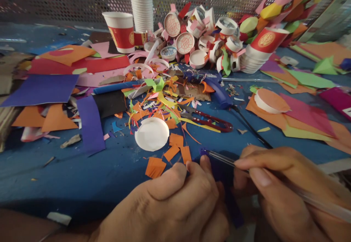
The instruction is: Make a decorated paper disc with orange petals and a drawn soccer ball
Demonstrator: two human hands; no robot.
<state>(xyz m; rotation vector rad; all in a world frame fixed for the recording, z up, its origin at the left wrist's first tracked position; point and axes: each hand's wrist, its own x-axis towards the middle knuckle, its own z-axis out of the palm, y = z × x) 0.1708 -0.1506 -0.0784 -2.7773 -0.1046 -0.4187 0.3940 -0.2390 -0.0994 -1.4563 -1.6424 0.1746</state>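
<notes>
My right hand is closed in a writing grip around a clear-barrelled pen. The pen's tip meets the upper end of a dark blue-purple paper strip. My left hand has its fingers curled over that paper, gripping it by the near edge of the table; much of the strip is hidden behind the fingers. Just beyond my left hand lie several small orange paper pieces, some with cut fringes. Behind them sits a white paper disc with a low rim.
Red-handled scissors lie mid-table beside a blue glue gun whose black cord runs right. Paper scraps surround them. Farther back are a red-and-white paper cup, a tall cup stack and heaped cup pieces. Purple paper sheets lie left.
</notes>
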